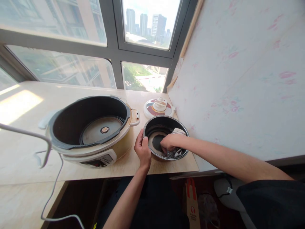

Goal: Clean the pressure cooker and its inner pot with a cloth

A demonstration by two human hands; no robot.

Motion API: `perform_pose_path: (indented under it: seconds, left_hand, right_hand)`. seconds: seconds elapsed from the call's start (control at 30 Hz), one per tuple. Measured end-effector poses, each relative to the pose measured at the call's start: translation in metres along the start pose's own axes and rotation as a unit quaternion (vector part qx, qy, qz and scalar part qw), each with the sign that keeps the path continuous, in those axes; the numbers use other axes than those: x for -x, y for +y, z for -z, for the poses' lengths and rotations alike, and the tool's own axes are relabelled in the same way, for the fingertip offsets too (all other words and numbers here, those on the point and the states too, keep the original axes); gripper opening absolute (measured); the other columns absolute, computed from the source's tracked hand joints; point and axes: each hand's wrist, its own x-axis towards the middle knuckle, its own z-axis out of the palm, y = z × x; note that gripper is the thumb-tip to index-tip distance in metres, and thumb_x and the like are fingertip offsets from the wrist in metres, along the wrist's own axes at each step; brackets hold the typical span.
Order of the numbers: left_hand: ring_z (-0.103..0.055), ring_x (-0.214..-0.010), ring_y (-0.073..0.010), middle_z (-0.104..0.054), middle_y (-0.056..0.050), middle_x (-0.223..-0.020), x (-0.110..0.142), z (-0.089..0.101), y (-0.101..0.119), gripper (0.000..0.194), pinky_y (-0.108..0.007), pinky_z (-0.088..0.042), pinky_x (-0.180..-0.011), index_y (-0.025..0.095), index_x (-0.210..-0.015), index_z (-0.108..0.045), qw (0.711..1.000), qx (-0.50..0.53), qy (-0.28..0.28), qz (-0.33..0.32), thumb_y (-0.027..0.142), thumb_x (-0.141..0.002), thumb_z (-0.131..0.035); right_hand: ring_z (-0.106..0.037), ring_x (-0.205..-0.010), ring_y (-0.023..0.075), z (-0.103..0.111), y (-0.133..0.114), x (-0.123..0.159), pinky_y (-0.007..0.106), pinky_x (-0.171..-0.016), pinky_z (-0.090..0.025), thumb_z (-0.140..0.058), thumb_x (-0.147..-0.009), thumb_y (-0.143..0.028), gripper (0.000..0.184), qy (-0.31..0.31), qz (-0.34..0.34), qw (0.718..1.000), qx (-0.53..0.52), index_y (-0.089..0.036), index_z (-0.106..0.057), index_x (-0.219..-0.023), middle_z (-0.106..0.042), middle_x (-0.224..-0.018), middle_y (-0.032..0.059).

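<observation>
Pot (pixel 156 141) sits near the right front corner of the tabletop (pixel 22 165), mouth up, between the cooker (pixel 124 144) and the wall (pixel 240 95), with the lid (pixel 151 109) just behind it. The left hand (pixel 143 151) has a light grip at the near left of the rim, thumb by the edge and the other fingers against the outer wall, partly closed rather than clenched. The right hand (pixel 169 141) reaches down inside, fingers bent towards the bottom, beside crumpled plastic (pixel 171 155) and a pale bundle (pixel 178 131). How far that grip is closed, and whether it has hold of either, I cannot tell; the fingertips are hidden.

For handling, the left hand's support at the rim matters most: it should brace against sideways push from the right, since the pot could slide or turn towards the front edge. Work inside is best kept low and gentle, with the right wrist clear of the rim and pressure directed downward. Loose material could bunch under the knuckles, so gathering it close to the fingers would give better control. Fingernails could mark the dark inner surface, so soft pads are safer.
</observation>
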Motion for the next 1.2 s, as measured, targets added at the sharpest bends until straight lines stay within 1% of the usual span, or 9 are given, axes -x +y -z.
perform_pose_path:
  seconds: [0.1, 0.2, 0.5, 0.63, 0.77, 0.87, 0.97, 1.1, 1.2]
  left_hand:
    - [-0.067, -0.125, -0.0268, -0.071, -0.015, -0.132, -0.003, 0.004, 0.001, 0.047, -0.04, -0.05, -0.111, 0.014, -0.125, -0.071, 1.0, -0.005, -0.016, 0.016, 0.022, -0.079, -0.068]
    - [-0.068, -0.124, -0.0276, -0.072, -0.016, -0.129, -0.006, 0.009, 0.003, 0.05, -0.04, -0.052, -0.109, 0.014, -0.126, -0.068, 0.999, 0.0, -0.042, 0.029, 0.022, -0.076, -0.07]
    - [-0.071, -0.115, -0.0277, -0.075, -0.014, -0.114, -0.01, 0.014, 0.003, 0.041, -0.041, -0.053, -0.104, 0.016, -0.112, -0.066, 0.998, -0.03, -0.053, 0.032, 0.024, -0.073, -0.07]
    - [-0.071, -0.113, -0.0267, -0.075, -0.013, -0.112, -0.009, 0.014, 0.002, 0.041, -0.04, -0.053, -0.103, 0.017, -0.112, -0.066, 0.998, -0.025, -0.052, 0.032, 0.025, -0.073, -0.07]
    - [-0.072, -0.112, -0.0265, -0.074, -0.013, -0.113, -0.007, 0.014, 0.0, 0.04, -0.04, -0.053, -0.102, 0.017, -0.112, -0.066, 0.998, -0.023, -0.044, 0.026, 0.025, -0.073, -0.071]
    - [-0.072, -0.112, -0.0261, -0.074, -0.013, -0.115, -0.006, 0.012, -0.001, 0.038, -0.04, -0.053, -0.103, 0.016, -0.112, -0.066, 0.999, -0.012, -0.036, 0.022, 0.026, -0.074, -0.07]
    - [-0.071, -0.112, -0.0253, -0.074, -0.012, -0.116, -0.003, 0.009, -0.003, 0.037, -0.039, -0.052, -0.104, 0.016, -0.111, -0.066, 1.0, -0.007, -0.028, 0.009, 0.026, -0.076, -0.068]
    - [-0.071, -0.111, -0.0244, -0.073, -0.012, -0.114, -0.001, 0.008, -0.005, 0.033, -0.039, -0.052, -0.104, 0.016, -0.11, -0.066, 1.0, -0.015, -0.017, -0.009, 0.027, -0.079, -0.067]
    - [-0.07, -0.11, -0.0237, -0.072, -0.011, -0.113, -0.003, 0.01, -0.01, 0.031, -0.039, -0.051, -0.104, 0.016, -0.11, -0.067, 0.999, -0.026, -0.022, -0.026, 0.028, -0.081, -0.066]
  right_hand:
    - [-0.073, -0.086, 0.0306, -0.006, 0.002, -0.009, 0.046, -0.091, -0.053, -0.076, -0.061, 0.001, 0.021, 0.089, -0.043, 0.995, 0.035, -0.02, -0.074, -0.064, -0.072, -0.068, 0.0063]
    - [-0.068, -0.107, 0.0323, -0.005, 0.003, -0.014, 0.051, -0.106, -0.042, -0.067, -0.074, 0.0, 0.022, 0.171, -0.053, 0.981, 0.073, -0.019, -0.076, -0.071, -0.077, -0.086, 0.0125]
    - [-0.055, -0.121, 0.0364, 0.012, -0.002, -0.016, 0.053, -0.103, -0.037, -0.051, -0.097, -0.016, 0.03, 0.273, -0.038, 0.952, 0.135, -0.017, -0.08, -0.1, -0.072, -0.12, 0.0177]
    - [-0.06, -0.116, 0.0363, 0.017, -0.006, -0.018, 0.049, -0.092, -0.047, -0.044, -0.099, -0.015, 0.035, 0.303, -0.069, 0.946, 0.091, -0.015, -0.075, -0.115, -0.066, -0.125, 0.0219]
    - [-0.07, -0.101, 0.0308, 0.015, -0.012, -0.021, 0.037, -0.077, -0.053, -0.043, -0.1, -0.016, 0.038, 0.307, -0.094, 0.947, 0.021, -0.016, -0.067, -0.129, -0.065, -0.122, 0.0221]
    - [-0.072, -0.099, 0.0282, 0.01, -0.016, -0.022, 0.033, -0.079, -0.054, -0.053, -0.095, -0.019, 0.041, 0.301, -0.081, 0.95, -0.024, -0.019, -0.064, -0.134, -0.066, -0.123, 0.019]
    - [-0.071, -0.108, 0.0252, 0.005, -0.017, -0.02, 0.028, -0.083, -0.052, -0.062, -0.088, -0.019, 0.048, 0.286, -0.04, 0.955, -0.065, -0.024, -0.065, -0.136, -0.069, -0.127, 0.0121]
    - [-0.07, -0.102, 0.0251, 0.004, -0.007, -0.01, 0.025, -0.077, -0.051, -0.073, -0.072, -0.014, 0.048, 0.175, 0.043, 0.961, -0.209, -0.022, -0.075, -0.118, -0.076, -0.108, 0.0039]
    - [-0.069, -0.092, 0.0237, 0.004, 0.004, 0.0, 0.024, -0.069, -0.049, -0.077, -0.061, -0.012, 0.047, 0.118, 0.068, 0.938, -0.32, -0.02, -0.077, -0.108, -0.075, -0.094, -0.0006]
